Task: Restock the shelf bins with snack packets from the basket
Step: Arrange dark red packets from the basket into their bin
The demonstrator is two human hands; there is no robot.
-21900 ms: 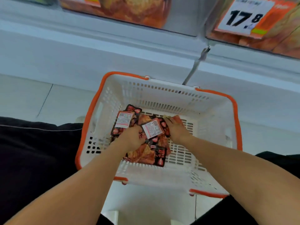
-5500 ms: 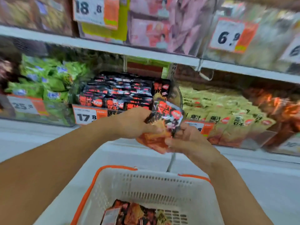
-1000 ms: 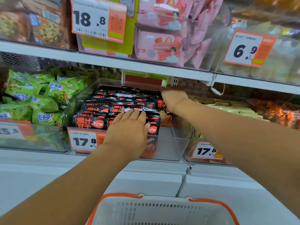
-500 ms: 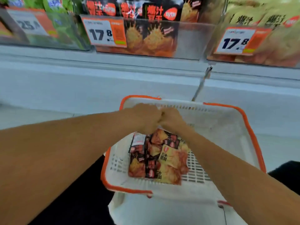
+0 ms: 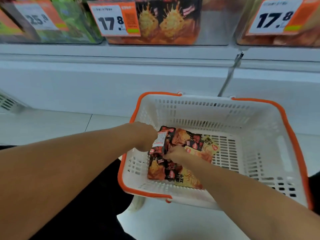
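Several snack packets (image 5: 180, 158) are lying in the basket (image 5: 270, 135), below the shelf bin (image 5: 214, 23). Left hand (image 5: 143, 135) is holding a black packet (image 5: 160, 142), fingers curled on it; right hand (image 5: 174, 153) is digging in, fingers hidden, can't tell. I'd say stack them flat and same way up before lifting.

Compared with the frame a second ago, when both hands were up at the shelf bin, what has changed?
Both hands have come down from the bin into the basket. The left hand now grips a dark packet with its white label up; the right hand reaches among the remaining packets, grip unclear. The 17.8 bin stays stocked.
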